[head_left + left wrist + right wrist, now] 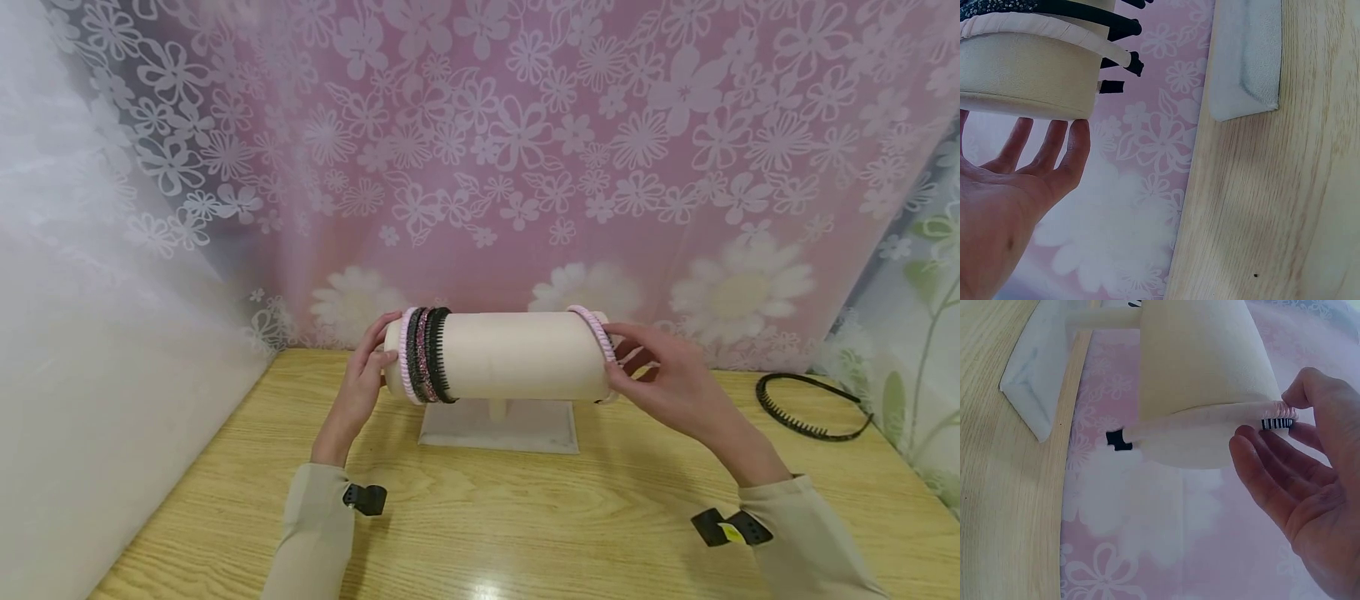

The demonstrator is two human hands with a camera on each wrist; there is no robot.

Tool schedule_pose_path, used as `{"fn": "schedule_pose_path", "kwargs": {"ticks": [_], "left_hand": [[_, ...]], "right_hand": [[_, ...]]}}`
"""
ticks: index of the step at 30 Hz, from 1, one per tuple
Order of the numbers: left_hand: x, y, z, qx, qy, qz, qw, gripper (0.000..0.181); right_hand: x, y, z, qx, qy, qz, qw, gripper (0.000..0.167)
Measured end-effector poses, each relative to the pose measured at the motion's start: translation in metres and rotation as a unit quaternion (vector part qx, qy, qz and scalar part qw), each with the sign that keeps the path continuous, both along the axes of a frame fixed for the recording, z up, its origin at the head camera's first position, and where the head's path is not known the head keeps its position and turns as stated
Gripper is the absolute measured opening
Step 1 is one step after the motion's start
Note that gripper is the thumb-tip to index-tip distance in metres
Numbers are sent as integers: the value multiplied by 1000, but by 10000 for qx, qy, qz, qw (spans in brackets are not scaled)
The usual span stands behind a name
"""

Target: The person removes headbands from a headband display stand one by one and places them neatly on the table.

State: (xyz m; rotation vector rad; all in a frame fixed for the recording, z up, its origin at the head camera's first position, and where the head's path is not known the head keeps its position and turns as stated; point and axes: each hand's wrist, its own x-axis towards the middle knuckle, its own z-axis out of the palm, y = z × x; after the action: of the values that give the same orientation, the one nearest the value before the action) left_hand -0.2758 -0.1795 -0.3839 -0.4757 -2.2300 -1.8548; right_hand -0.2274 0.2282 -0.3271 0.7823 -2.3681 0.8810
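A cream padded roll (521, 354) of a headband stand lies crosswise in front of me. Several headbands ring its left part: a pale pink wrapped one (408, 358), dark and pink glittery ones, and a black toothed one (437, 354). My left hand (360, 379) grips the roll's left end, fingertips against it in the left wrist view. At the right end my right hand (675, 375) pinches a pink wrapped headband (594, 329), which sits tilted around the roll. In the right wrist view this headband has a black tip (1119, 440) and a black-and-white striped patch (1277, 424) near the fingers.
Beneath the roll a short post joins a pale flat base (498, 435) on the wooden table (495, 517). A black toothed headband (765, 407) lies on the table at the right. Floral curtain (480, 167) hangs behind the table's far edge.
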Motion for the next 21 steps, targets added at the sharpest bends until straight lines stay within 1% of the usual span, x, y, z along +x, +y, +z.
{"fn": "schedule_pose_path", "kwargs": {"ticks": [4, 8, 11, 15, 21], "left_hand": [[1, 0, 0, 42, -5, -4, 10000, 52], [1, 1, 1, 84, 29, -31, 10000, 52], [1, 1, 1, 89, 48, -40, 9999, 52], [1, 1, 1, 85, 39, -31, 10000, 52], [1, 1, 0, 94, 4, -17, 10000, 52]], "right_hand": [[-2, 2, -3, -38, 87, 64, 9999, 47], [0, 4, -4, -162, 33, 208, 9996, 46], [1, 5, -4, -319, 34, 403, 9987, 45], [4, 5, -4, -471, 110, 636, 9968, 48], [7, 7, -5, -524, 92, 731, 9959, 50]]}}
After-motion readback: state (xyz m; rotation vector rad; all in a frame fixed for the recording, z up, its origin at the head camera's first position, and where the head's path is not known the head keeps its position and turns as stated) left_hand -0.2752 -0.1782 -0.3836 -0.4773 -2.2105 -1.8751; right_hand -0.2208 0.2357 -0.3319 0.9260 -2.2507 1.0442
